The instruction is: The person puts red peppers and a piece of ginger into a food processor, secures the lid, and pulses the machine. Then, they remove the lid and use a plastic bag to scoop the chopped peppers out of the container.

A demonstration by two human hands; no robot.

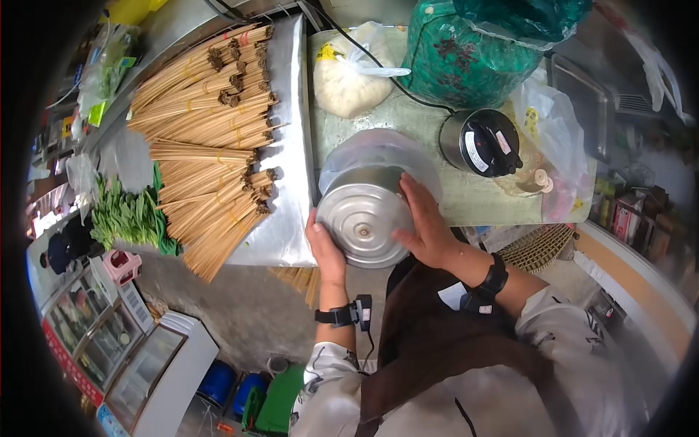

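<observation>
A round stainless-steel container (pixel 361 231) is tipped with its ringed base toward me, at the near edge of the table. My left hand (pixel 324 249) presses flat against its left side. On the other side, my right hand (pixel 425 231) lies over the wall with fingers spread and thumb along the base. Both hands grip the container between them. Behind it lies a translucent plastic bag or bowl (pixel 386 146), partly hidden by the metal. What is inside the container cannot be seen. A black round appliance part (pixel 479 143) with a cord stands to the right.
Bundles of wooden skewers (pixel 211 167) tipped with dark pieces lie on a metal surface (pixel 291 146) at left, near leafy greens (pixel 124 215). Farther back are a tied bag of pale food (pixel 351 84) and a large green bag (pixel 466 58). A woven basket (pixel 539 249) sits lower right.
</observation>
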